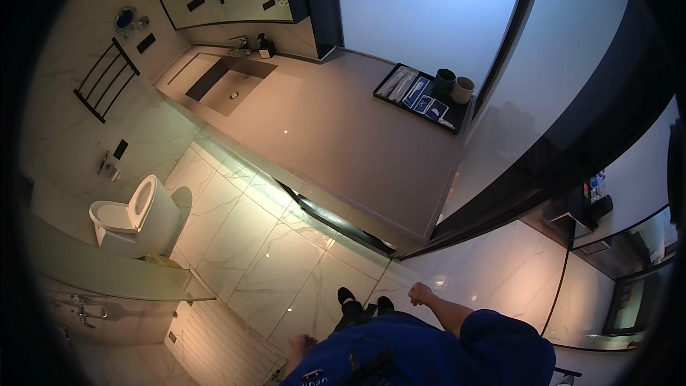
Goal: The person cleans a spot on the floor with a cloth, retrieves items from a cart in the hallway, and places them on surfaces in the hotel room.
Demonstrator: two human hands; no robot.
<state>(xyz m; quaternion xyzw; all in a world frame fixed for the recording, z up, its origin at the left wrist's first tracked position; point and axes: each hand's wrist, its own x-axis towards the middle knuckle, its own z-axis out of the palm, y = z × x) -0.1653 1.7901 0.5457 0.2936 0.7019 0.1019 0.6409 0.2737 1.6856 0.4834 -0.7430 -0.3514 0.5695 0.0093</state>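
My right hand hangs beside my body with its fingers curled in, and nothing shows in it. On the other side, my left hand is low by my hip, partly cut off by my blue shirt; its fingers are too unclear to read. Neither hand touches anything that I can see. Ahead stretches a long washroom counter with a sunken basin, a faucet and a dark soap dispenser. At its right end lies a black tray holding wrapped toiletries and two cups.
Left stands a toilet with its lid raised. Closer to me, a glass panel borders the shower floor. A dark-framed glass partition rises past the counter's right end. A black towel rack is fixed on the wall.
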